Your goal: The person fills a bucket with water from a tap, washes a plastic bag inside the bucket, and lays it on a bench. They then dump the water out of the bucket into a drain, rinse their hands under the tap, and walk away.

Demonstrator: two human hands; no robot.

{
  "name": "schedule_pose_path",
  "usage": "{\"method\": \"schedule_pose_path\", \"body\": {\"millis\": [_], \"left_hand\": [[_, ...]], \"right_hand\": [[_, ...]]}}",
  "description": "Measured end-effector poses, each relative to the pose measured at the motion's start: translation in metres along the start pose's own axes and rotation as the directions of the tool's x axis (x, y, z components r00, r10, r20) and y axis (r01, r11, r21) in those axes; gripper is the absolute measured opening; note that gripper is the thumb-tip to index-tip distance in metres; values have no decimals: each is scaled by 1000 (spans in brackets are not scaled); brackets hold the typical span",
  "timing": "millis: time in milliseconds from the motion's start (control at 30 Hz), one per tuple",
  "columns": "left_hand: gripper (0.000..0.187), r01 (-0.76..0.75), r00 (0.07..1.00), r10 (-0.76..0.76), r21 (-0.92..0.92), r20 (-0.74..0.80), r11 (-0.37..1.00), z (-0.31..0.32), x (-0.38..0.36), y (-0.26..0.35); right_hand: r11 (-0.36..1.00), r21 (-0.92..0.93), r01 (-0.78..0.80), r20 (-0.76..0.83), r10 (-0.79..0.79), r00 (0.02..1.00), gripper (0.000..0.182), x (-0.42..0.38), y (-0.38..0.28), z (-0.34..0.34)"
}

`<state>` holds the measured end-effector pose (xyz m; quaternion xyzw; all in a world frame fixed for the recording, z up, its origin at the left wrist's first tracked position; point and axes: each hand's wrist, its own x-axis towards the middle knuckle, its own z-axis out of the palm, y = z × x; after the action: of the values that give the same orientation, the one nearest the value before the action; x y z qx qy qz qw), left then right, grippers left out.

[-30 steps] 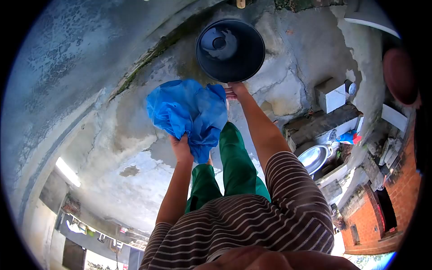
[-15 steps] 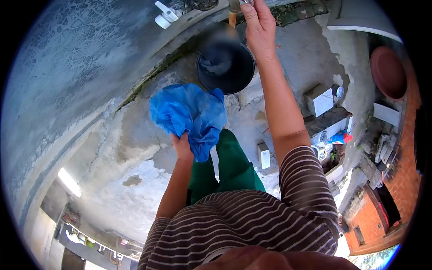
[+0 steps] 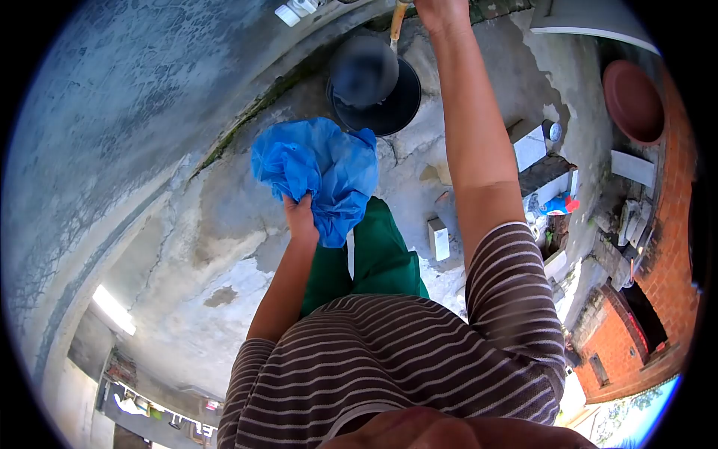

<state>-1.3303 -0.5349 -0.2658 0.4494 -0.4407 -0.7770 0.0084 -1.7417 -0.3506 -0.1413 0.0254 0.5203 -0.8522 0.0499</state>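
My left hand (image 3: 301, 217) is closed around the gathered lower part of a crumpled, thin blue plastic sheet (image 3: 318, 168), which bulges out above my fingers. My right arm reaches to the top edge of the view, where my right hand (image 3: 444, 13) is partly cut off and its fingers are hidden. Just left of that hand a tan spout (image 3: 399, 21) points down, with a thin pale stream below its end. Under it stands a black bucket (image 3: 407, 105), its left part overlapped by a blurred dark round patch.
A concrete wall rises on the left, with a white plastic fitting (image 3: 293, 11) at the top. Pale blocks (image 3: 439, 239) and a blue bottle with a red cap (image 3: 557, 206) are to the right. Farther right are a reddish-brown basin (image 3: 634, 102) and a brick wall (image 3: 609, 352).
My right hand has shifted up, partly out of view, and its pinching fingers no longer show. A pale stream now shows below the spout. My left hand still grips the blue sheet.
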Motion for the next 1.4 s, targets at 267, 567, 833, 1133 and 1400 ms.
{"method": "schedule_pose_path", "body": {"millis": [267,567,833,1133,1400], "left_hand": [[52,3,998,-1,-32,68,999,27,-7,39],[55,77,962,-52,-86,270,993,60,-5,68],[63,58,887,-33,-40,460,997,75,-29,86],[43,-13,911,-14,62,411,998,47,-44,137],[29,-33,964,22,36,265,999,-12,-65,202]], "right_hand": [[967,-243,-74,-294,-1,956,24,-118,36,-22],[726,-681,-93,149,262,954,41,-289,81,-8],[686,-670,-284,84,450,889,39,-309,87,-40],[769,-619,-156,69,251,965,32,-311,47,-23],[943,-302,-139,10,149,989,22,-299,-45,-24]]}}
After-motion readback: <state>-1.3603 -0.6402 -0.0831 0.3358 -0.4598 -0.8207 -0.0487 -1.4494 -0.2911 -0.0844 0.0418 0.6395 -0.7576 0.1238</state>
